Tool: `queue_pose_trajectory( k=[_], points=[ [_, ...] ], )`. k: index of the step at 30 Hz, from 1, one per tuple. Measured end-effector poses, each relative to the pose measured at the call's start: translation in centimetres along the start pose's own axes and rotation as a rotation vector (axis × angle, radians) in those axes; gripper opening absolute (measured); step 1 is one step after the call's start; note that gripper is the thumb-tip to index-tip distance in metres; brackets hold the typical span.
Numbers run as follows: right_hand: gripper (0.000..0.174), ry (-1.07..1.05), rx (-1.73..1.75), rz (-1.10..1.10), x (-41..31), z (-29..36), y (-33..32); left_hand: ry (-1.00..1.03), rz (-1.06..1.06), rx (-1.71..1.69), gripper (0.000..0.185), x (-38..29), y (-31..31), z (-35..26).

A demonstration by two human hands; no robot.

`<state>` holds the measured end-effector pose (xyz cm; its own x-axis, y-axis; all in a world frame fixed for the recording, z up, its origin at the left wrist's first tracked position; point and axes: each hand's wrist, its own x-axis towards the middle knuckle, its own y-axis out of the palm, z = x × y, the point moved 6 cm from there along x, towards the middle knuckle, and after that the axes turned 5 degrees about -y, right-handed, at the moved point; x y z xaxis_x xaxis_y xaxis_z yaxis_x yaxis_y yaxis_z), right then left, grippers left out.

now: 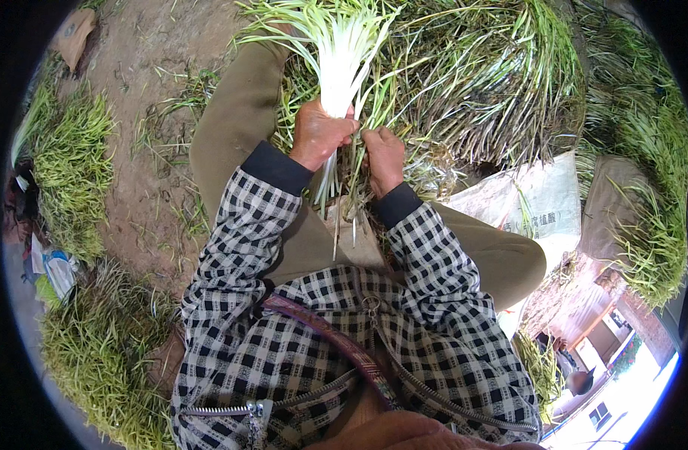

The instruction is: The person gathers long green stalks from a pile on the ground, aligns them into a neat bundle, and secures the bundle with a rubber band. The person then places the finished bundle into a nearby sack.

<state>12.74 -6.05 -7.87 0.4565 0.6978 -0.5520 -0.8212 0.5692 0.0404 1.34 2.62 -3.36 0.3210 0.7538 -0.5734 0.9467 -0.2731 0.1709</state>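
My left hand (324, 132) is closed around a bunch of long-leaved green plants with pale stalks (341, 73), leaves fanning out away from me and thin stem ends hanging below the fist. Close beside it on the right, my right hand (384, 157) pinches a few thin green and brownish stalks (355, 185) that hang beside the bunch. Its fingertips are partly hidden. Past my right hand lies a large heap of the same kind of plants (490, 95), with dark, dry-looking lower ends.
Cut greens (74, 169) are piled at the left, with another pile (107, 360) at lower left. A printed white woven sack (524, 208) lies by my right knee, and more greens (647, 129) lie at the far right. Another person (574, 377) is at lower right.
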Motion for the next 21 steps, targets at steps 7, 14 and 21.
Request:
queue_pose_trajectory(
  k=[7,14,21],
  points=[
    [0.03,-0.191,-0.518,-0.05,1.2,-1.8,-3.4,-0.003,-0.044,-0.073,0.016,-0.2,-0.6,-1.4],
    [0.031,-0.334,-1.146,0.164,1.8,-4.7,-7.3,0.102,0.018,-0.343,0.021,-0.4,-2.9,-5.0],
    [0.032,-0.165,-1.662,0.318,2.4,-2.3,-9.0,0.2,0.045,-0.333,0.02,-0.7,-4.3,-7.1]
  ],
)
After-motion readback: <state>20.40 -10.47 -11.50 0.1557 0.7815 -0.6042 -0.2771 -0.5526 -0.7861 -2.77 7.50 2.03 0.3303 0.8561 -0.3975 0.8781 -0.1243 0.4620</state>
